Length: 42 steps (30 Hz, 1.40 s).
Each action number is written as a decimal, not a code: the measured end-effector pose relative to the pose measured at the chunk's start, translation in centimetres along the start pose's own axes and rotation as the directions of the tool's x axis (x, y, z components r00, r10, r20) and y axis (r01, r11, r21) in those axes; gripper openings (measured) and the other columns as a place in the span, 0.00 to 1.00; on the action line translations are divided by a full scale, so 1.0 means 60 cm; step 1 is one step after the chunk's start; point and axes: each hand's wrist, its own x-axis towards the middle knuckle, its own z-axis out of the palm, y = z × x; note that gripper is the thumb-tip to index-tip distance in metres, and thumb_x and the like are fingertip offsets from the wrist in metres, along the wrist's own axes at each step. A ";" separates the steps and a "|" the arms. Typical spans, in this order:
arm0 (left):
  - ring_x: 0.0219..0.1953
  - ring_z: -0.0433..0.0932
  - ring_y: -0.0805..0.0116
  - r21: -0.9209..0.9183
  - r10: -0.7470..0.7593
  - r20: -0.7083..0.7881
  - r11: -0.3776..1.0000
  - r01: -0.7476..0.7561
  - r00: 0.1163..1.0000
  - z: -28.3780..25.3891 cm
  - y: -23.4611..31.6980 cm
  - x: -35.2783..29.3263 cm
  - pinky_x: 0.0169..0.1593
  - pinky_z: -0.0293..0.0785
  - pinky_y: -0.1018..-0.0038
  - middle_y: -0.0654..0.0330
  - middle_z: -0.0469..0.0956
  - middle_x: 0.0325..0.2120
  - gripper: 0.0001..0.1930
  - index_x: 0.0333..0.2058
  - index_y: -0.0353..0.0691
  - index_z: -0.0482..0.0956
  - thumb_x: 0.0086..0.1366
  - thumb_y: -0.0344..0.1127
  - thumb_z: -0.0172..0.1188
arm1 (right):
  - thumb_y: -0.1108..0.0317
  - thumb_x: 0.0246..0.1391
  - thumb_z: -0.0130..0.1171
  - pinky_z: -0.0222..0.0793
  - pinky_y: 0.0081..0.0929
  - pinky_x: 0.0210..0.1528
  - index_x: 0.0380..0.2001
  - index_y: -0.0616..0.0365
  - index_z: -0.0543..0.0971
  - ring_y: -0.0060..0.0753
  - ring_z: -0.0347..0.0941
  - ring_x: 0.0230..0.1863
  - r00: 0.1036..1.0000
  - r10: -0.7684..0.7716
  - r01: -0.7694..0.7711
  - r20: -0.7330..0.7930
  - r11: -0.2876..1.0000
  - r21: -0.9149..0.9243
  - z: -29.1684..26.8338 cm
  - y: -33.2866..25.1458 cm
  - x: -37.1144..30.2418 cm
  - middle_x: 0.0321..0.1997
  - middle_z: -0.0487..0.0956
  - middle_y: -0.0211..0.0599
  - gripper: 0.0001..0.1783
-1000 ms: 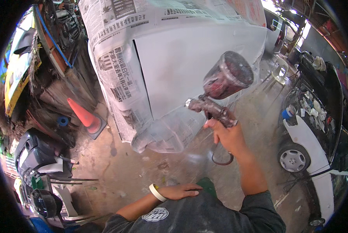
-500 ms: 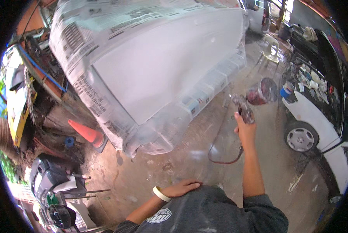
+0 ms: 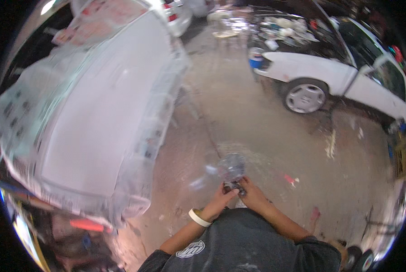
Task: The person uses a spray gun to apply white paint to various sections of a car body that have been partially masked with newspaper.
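In front of my body I hold a spray gun (image 3: 233, 167) with a clear, cloudy cup, blurred by motion. My left hand (image 3: 219, 203), its wrist in a pale band, closes on the near side of the gun from the left. From the right, my right hand (image 3: 254, 196) grips it too, fingers curled at its dark lower part. To the left stands a vehicle body with a smooth white panel (image 3: 98, 104), apart from both hands. Masking sheets of printed paper and clear film (image 3: 141, 154) surround that panel.
A white car (image 3: 311, 68) with its front wheel (image 3: 305, 98) stands at the far right, clutter piled over its front. Beside its fender is a blue and white tub (image 3: 256, 58). An orange cone (image 3: 87, 225) lies at lower left. Small scraps dot the concrete floor (image 3: 257, 122).
My view has swung right. The spray gun, held out in my right hand before, is now close to my body. My left hand has left my shirt front and joined it on the gun.
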 end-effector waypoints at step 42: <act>0.49 0.75 0.66 0.120 0.055 0.039 0.991 -0.059 0.998 0.347 0.200 0.641 0.52 0.72 0.70 0.52 0.77 0.47 0.32 0.56 0.32 0.66 0.62 0.46 0.66 | 0.71 0.50 0.60 0.72 0.38 0.51 0.59 0.61 0.67 0.44 0.76 0.49 0.963 -0.051 0.026 0.263 0.995 0.100 -0.484 0.424 0.399 0.54 0.75 0.52 0.31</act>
